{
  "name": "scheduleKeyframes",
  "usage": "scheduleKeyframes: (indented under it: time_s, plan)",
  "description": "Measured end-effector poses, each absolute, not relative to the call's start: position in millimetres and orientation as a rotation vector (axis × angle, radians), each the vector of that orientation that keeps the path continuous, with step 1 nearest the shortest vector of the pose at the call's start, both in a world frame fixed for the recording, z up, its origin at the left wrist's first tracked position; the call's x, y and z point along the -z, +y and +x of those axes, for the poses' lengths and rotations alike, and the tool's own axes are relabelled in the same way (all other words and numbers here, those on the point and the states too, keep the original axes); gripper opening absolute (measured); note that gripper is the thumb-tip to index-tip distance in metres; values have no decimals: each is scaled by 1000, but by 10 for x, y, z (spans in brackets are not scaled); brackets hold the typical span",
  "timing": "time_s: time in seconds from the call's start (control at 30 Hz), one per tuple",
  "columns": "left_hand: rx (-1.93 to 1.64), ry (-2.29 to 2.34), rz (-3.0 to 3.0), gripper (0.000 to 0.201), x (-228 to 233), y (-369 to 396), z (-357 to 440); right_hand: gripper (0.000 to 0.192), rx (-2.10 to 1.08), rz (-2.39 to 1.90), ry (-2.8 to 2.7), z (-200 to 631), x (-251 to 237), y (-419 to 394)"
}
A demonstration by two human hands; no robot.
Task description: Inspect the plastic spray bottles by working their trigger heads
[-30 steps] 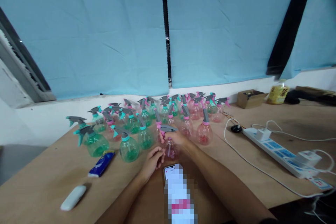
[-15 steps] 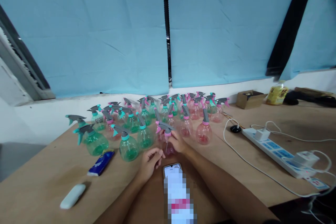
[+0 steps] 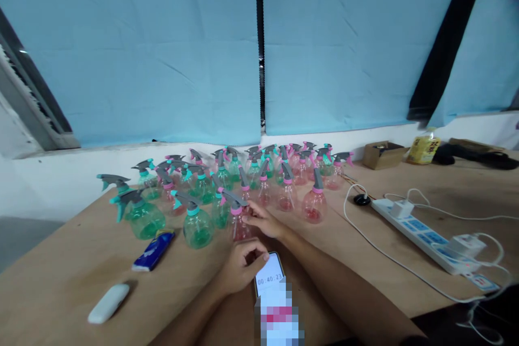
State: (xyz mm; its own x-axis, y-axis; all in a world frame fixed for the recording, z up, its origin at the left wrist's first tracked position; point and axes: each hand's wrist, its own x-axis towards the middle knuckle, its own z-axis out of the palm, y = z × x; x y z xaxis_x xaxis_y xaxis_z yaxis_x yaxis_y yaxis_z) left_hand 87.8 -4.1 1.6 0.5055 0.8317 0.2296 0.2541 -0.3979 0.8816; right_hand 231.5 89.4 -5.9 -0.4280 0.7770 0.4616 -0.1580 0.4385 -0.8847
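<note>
My right hand (image 3: 265,221) is at the neck of a spray bottle (image 3: 240,227) with a clear pink body, a pink collar and a grey head. Its thumb and fingers close on the neck from the right. The bottle stands upright, its base partly hidden by my left hand (image 3: 245,266). That hand is curled, with thumb and forefinger drawn close together and nothing visible in them. It hovers at, or touches, the top left of a phone (image 3: 271,267) whose screen shows 00:40:23. Just left stands a green spray bottle (image 3: 198,228); a pink one (image 3: 314,206) stands farther right.
Several more green and pink spray bottles (image 3: 205,189) crowd toward the wall. A blue packet (image 3: 153,251) and a white case (image 3: 108,304) lie left. Right are a power strip (image 3: 421,235) with cables, a cardboard box (image 3: 383,155) and a yellow-labelled bottle (image 3: 423,147).
The pink spray bottle has moved left with my right hand, closer to the green bottles. My left hand has shifted right and nearer, onto the phone's top corner. The screen now shows large digits.
</note>
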Motion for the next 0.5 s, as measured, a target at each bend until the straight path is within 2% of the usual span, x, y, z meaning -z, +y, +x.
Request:
scheduleKeyframes:
  time_s: [0.17, 0.27, 0.37, 0.5]
  plan:
    - [-978, 961, 1810, 39, 51, -14, 948, 39, -1640, -449, -1641, 2246, 28, 820]
    - [-1115, 990, 1664, 44, 96, 34, 956, 40, -1764, -431, -1612, 2215, -7, 778]
    - [-1216, 1044, 1550, 44, 116, 89, 942, 40, -1646, -491, -1594, 2222, -18, 788]
    - [-1337, 1080, 1398, 46, 113, 167, 905, 37, -1173, -574, -1608, 2372, -53, 797]
